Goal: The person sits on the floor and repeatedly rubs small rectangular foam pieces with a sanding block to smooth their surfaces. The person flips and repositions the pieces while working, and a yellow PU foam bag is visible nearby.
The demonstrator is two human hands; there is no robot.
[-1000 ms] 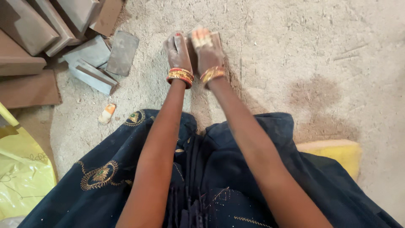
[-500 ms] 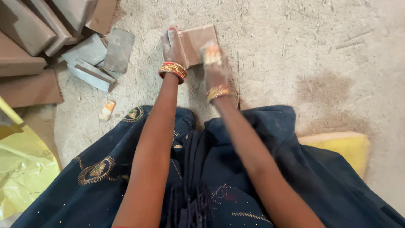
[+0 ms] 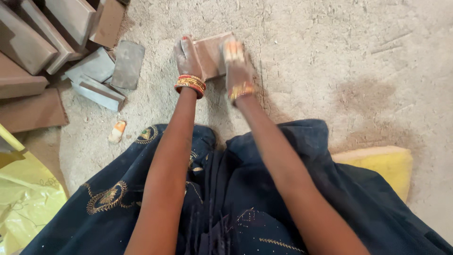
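Both hands have slid apart since the earlier frame, uncovering more of the brown block's top face. Scanning from the left: a heap of brown and grey slabs (image 3: 42, 42) is lying along the edge of the sandy floor (image 3: 339, 56), with one loose grey slab (image 3: 126, 63) well clear of the work. Next, the left hand (image 3: 187, 57), dusty and wearing red and gold bangles, is pressing flat against the left side of the brown block (image 3: 211, 55), fingers extended. The block is resting on the floor between the two hands. The right hand (image 3: 237, 63) is blurring with motion, curling over the block's right edge. To do this well, she is probably wanting equal pressure from both palms, keeping the block square on the sand rather than letting one corner dig in.
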